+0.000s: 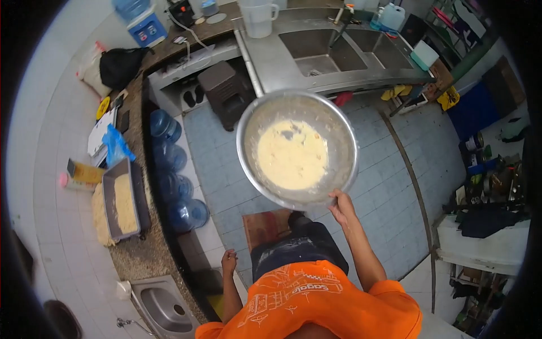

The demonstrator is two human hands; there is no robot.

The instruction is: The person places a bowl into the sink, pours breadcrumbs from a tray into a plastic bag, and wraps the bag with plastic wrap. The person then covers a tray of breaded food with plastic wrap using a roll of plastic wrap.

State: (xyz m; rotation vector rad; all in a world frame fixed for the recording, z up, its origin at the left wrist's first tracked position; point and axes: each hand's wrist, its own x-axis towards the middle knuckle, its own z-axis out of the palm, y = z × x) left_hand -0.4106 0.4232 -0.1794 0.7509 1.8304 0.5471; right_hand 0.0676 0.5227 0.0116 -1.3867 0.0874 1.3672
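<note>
A large steel mixing bowl [340,135] hangs in front of me above the floor, tipped so that its inside faces me. Pale yellow batter [293,161] with a few lumps covers its bottom, and smears coat the inner wall. My right hand [342,208] grips the bowl's near right rim, thumb on the rim and fingers partly hidden behind it. My left hand [228,263] hangs low at my left side, away from the bowl, its fingers loosely bent and holding nothing that I can see.
A steel double sink [316,53] stands ahead, with a white pitcher [257,20] on its left end. On the left counter sits a grey tub [123,198] of yellowish crumbly material. Water jugs [186,214] line the space below. A brown stool [223,90] stands beyond the bowl.
</note>
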